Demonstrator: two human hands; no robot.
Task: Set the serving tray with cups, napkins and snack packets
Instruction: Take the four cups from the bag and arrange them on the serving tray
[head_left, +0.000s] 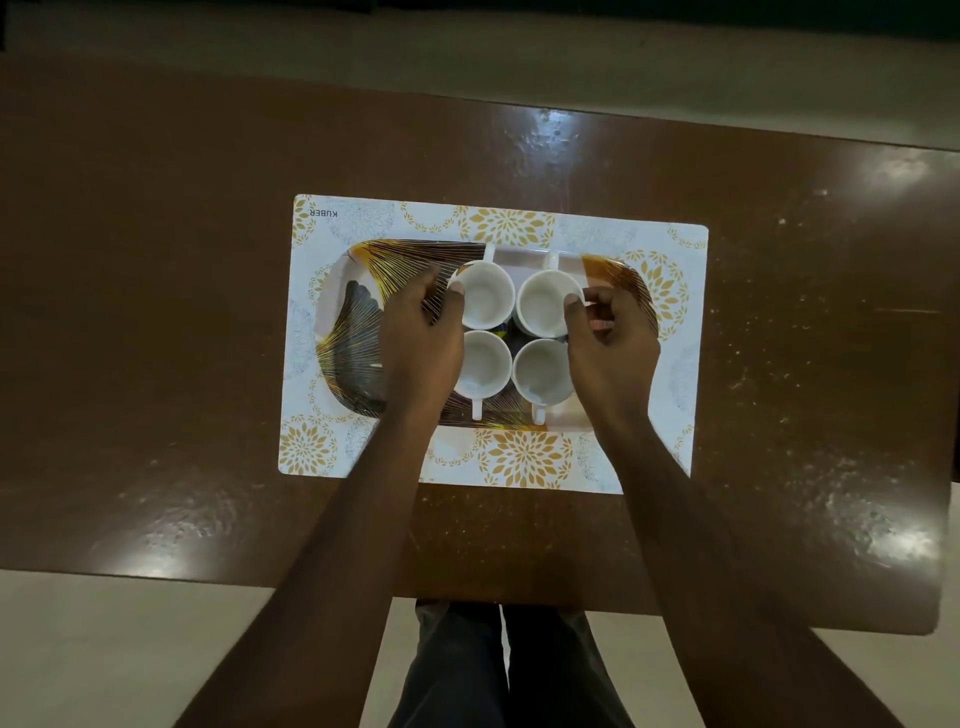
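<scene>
A patterned serving tray lies on a white placemat. Several white cups stand close together in its middle. The far left cup and far right cup have handles pointing away. The near left cup and near right cup have handles pointing towards me. My left hand pinches the rim of the far left cup, thumb on the rim and fingers outside. My right hand pinches the far right cup's rim the same way. I see no napkins or snack packets.
The placemat sits in the middle of a glossy brown table. The table's near edge is just in front of my legs, and pale floor shows around it.
</scene>
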